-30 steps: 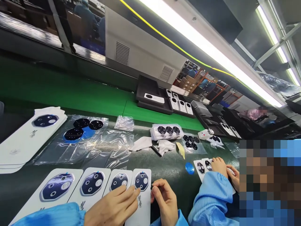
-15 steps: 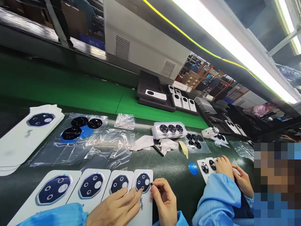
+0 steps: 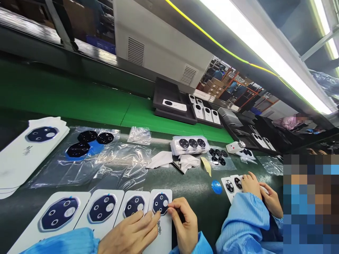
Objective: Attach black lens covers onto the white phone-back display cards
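A row of white phone-back-shaped panels lies along the front of the table, each with a dark blue camera-ring disc. My left hand (image 3: 132, 231) rests over them with fingers stretched out, fingertips on the rightmost panel (image 3: 164, 231) just below its disc (image 3: 160, 203). At that disc's right edge, the thumb and index finger of my right hand (image 3: 185, 224) are pinched together. Whatever sits between those fingertips is too small or hidden to make out. Part of the neighbouring panel's disc (image 3: 132, 205) is covered by my left fingers.
Stacked white panels (image 3: 16, 162) lie at the left, beside black discs (image 3: 78, 150) on clear plastic bags. White wipes (image 3: 160, 159), a stack of packed discs (image 3: 190, 145) and a blue film circle (image 3: 216, 187) lie further back. At the right, a co-worker's hands (image 3: 251, 185) handle similar panels.
My right fingertips have shifted slightly left onto the disc's edge; the small dark piece seen between them earlier no longer shows. My left hand has stayed nearly still.
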Motion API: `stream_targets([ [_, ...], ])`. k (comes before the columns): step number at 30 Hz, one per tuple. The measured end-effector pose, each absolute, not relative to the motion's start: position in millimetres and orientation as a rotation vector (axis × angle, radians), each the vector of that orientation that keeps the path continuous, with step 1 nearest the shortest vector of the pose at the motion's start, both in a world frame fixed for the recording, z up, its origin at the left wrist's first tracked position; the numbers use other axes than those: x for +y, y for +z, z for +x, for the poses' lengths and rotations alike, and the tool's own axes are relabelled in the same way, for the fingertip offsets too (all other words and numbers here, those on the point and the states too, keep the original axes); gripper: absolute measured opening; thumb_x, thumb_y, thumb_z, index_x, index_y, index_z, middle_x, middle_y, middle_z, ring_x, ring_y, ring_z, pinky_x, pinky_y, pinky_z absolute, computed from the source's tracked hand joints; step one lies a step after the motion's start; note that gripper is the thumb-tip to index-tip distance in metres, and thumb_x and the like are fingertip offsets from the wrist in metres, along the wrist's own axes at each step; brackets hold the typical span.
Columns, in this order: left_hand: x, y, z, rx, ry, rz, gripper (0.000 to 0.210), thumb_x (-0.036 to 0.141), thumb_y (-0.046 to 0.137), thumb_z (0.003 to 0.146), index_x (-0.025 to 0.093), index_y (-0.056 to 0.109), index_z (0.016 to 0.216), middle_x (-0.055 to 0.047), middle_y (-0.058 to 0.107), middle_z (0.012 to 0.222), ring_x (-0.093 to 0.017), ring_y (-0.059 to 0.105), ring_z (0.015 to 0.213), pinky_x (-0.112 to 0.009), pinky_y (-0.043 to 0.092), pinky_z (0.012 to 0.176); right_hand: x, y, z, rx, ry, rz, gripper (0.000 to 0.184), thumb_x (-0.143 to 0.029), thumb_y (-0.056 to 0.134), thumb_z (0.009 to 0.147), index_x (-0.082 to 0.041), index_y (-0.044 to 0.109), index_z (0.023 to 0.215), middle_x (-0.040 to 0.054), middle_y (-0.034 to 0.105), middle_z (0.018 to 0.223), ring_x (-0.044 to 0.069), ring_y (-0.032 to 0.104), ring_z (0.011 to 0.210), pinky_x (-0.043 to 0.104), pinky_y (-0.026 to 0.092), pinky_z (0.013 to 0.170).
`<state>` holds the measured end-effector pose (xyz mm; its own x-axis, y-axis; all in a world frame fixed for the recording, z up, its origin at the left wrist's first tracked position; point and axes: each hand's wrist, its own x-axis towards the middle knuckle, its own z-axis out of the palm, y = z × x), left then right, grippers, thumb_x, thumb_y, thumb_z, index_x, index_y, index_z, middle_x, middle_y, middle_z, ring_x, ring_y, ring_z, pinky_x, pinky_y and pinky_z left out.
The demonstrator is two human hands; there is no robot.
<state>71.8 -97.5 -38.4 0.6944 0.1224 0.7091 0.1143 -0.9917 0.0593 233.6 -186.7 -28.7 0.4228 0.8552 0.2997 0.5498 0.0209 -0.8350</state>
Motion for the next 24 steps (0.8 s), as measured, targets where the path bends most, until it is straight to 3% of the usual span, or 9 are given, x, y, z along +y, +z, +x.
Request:
stream_targets([
  [7, -98.0, -37.1, 72.1, 0.203, 1.219, 2.851, 0.047, 0.003, 0.019, 0.097, 0.016, 0.062, 0.085, -0.002, 0.072, 0.096, -0.012, 0.057, 0.083, -0.029, 0.036, 0.083, -181.4, -21.1, 227.0, -1.529, 0.119, -1.667, 0.019, -0.007, 0.048, 0.086, -0.022, 0.060, 0.085, 0.0025, 0.060, 0.080, 0.015, 0.061, 0.074, 0.024, 0.053, 0.064],
  [12, -98.1, -38.9, 72.5, 0.200, 1.194, 2.879, 0.046, 0.004, 0.019, 0.097, 0.016, 0.061, 0.084, -0.001, 0.072, 0.096, -0.012, 0.057, 0.085, -0.029, 0.036, 0.082, -185.4, -24.2, 227.0, -1.649, -0.022, -1.788, 0.020, -0.005, 0.046, 0.087, -0.021, 0.057, 0.088, 0.0051, 0.054, 0.089, 0.017, 0.057, 0.082, 0.028, 0.053, 0.067],
  [18, -97.9, -44.1, 73.1, 0.200, 1.170, 2.900, 0.044, 0.002, 0.021, 0.095, 0.018, 0.061, 0.085, -0.001, 0.070, 0.098, -0.014, 0.056, 0.086, -0.031, 0.034, 0.084, -183.3, -22.4, 227.4, -1.767, -0.142, -1.817, 0.023, -0.002, 0.049, 0.083, -0.023, 0.059, 0.085, 0.0056, 0.060, 0.096, 0.021, 0.053, 0.092, 0.033, 0.050, 0.075],
  [24, -98.3, -41.6, 72.9, 0.189, 1.183, 2.910, 0.047, 0.002, 0.018, 0.096, 0.018, 0.061, 0.086, 0.000, 0.071, 0.095, -0.013, 0.056, 0.087, -0.031, 0.034, 0.085, -181.3, -23.6, 227.2, -1.667, -0.173, -1.844, 0.021, -0.005, 0.048, 0.086, -0.023, 0.059, 0.083, 0.0058, 0.054, 0.095, 0.022, 0.049, 0.093, 0.036, 0.048, 0.076],
])
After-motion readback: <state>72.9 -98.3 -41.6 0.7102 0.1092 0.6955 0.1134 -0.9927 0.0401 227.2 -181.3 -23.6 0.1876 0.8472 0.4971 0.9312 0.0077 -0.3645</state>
